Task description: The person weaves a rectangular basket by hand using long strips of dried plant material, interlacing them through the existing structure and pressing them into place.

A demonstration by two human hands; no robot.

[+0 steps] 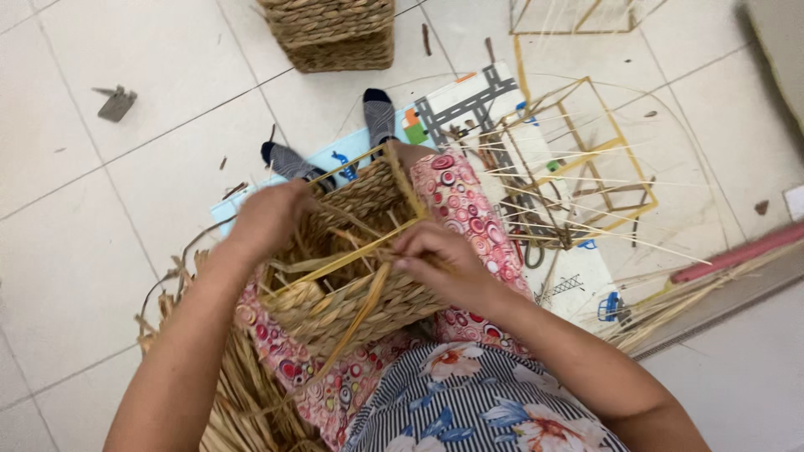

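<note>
One half-woven basket (352, 259) on the lap, mouth up, long axis running away from the body, left hand (272, 218) curled over its far rim, right hand (440, 259) pinching a straw strand (368, 305) at its near rim.

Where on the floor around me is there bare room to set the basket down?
Bare tiles lie to your left, between the small metal tool and the straw pile. More bare floor sits at lower right, past the reed bundle. It is crowded on the right, by the yellow wire frame, and ahead, by the finished woven basket.
</note>
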